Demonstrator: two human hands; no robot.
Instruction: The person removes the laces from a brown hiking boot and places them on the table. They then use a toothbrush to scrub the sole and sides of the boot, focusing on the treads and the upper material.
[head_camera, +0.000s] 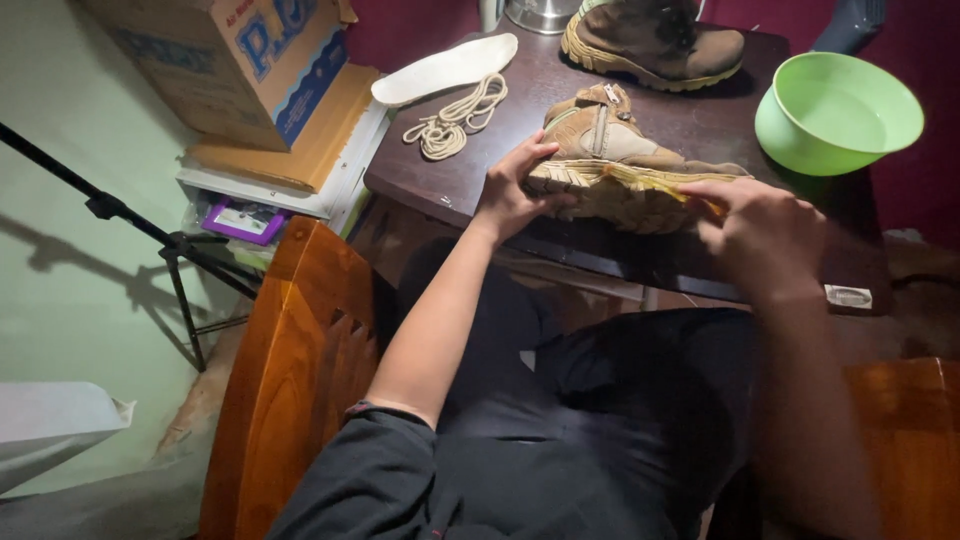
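A tan boot lies on its side near the front edge of a dark wooden table, its pale sole facing me. My left hand grips the heel end of the boot. My right hand presses a yellow cloth against the sole near the toe. A second brown boot stands upright at the back of the table. A white insole and a coiled beige shoelace lie at the table's back left.
A green plastic bowl sits at the table's right. A cardboard box rests on stacked papers to the left. A black tripod stands by the green wall. Wooden chair arms flank my lap.
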